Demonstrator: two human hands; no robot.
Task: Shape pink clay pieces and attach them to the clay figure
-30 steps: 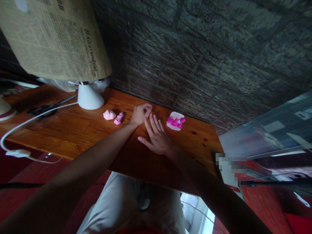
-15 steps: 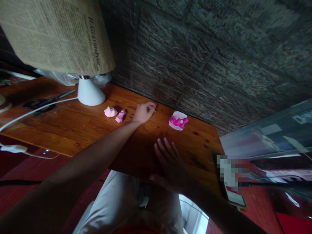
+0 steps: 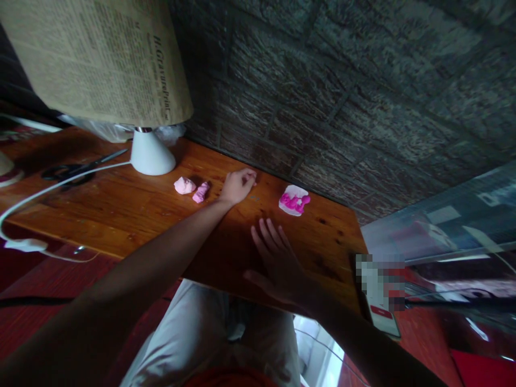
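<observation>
My left hand (image 3: 237, 185) rests on the wooden table near the wall, fingers curled in a loose fist, and I see nothing in it. To its left lie a pale pink lump (image 3: 184, 185) and a darker pink twisted piece (image 3: 200, 192), both clay-like and apart from the hand. My right hand (image 3: 278, 263) is open, its fingers spread and palm down over the table's front part. Beyond its fingertips lies a flat pale pink piece (image 3: 294, 190) with bright magenta shapes (image 3: 293, 202) on it. Neither hand touches these pieces.
A white-based lamp (image 3: 151, 153) with a newsprint shade stands at the left, its white cord (image 3: 52, 188) trailing across the table. Behind the cord lie black scissors (image 3: 66, 172). A dark brick wall (image 3: 274, 118) borders the back. A phone-like object (image 3: 385, 322) sits at the right edge.
My right hand has shifted slightly forward and left over the table, fingers still spread. My left hand and the pink pieces stay put; the view has shifted a little.
</observation>
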